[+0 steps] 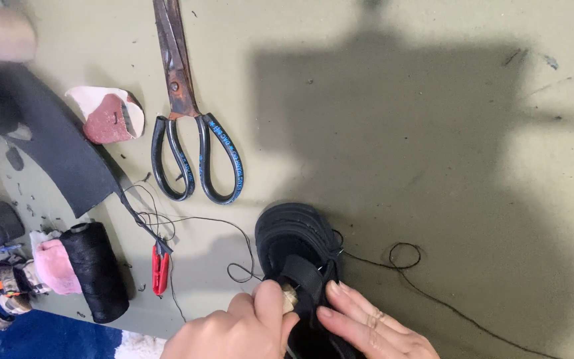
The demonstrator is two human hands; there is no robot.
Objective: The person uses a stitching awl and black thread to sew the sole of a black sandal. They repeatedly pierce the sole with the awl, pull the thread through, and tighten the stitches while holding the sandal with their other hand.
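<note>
Down low, both hands worked a small black shoe [297, 242].
Left hand [234, 329] clenched what looked like an awl handle; right hand [373, 326] pinched the soft, light strap.

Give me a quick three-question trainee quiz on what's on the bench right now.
1. True or false: the scissors lie shut on the table.
2. Which sits nearest the spool of black thread? A scissors, B red thread snips, C sandpaper block.
3. What do the left hand and right hand hold between them?

Key:
1. True: blades together, black handles toward the person.
2. B.
3. A small black shoe, with black thread trailing to the right.
</note>
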